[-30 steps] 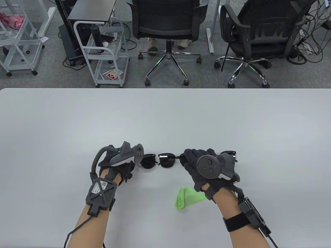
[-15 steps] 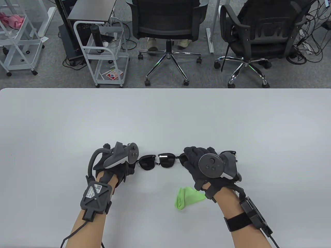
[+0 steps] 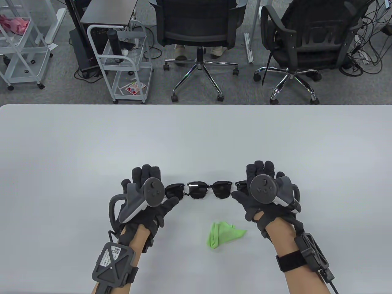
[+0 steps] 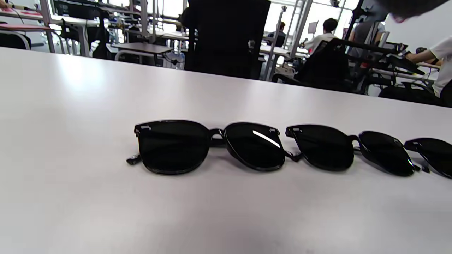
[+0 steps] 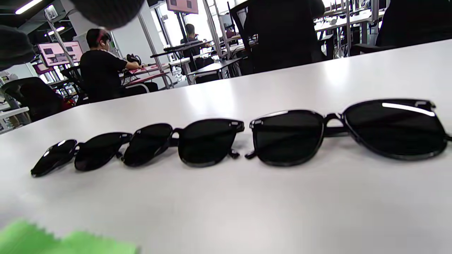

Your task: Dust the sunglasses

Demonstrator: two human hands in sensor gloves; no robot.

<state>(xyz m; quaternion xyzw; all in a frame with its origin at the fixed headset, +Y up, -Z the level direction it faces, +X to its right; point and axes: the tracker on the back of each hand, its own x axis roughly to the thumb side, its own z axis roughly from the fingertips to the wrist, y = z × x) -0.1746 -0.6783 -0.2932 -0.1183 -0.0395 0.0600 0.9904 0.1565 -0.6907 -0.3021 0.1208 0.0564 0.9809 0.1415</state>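
Open-plan office or lab: swivel chairs [image 3: 197, 36], wheeled carts [image 3: 122, 61], floor cables [image 3: 367, 46], monitors [image 5: 58, 53], seated workers [image 5: 102, 70].

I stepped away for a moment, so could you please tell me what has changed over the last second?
Both hands turned palm-down with fingers straight: the left hand at the left end of the row, the right hand moved right, uncovering the middle sunglasses. Neither holds anything. The three pairs and the green cloth stayed put on the table.

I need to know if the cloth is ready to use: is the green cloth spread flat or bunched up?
Bunched up. The green cloth lies crumpled in folds on the table, near the sunglasses, with neither hand touching it.
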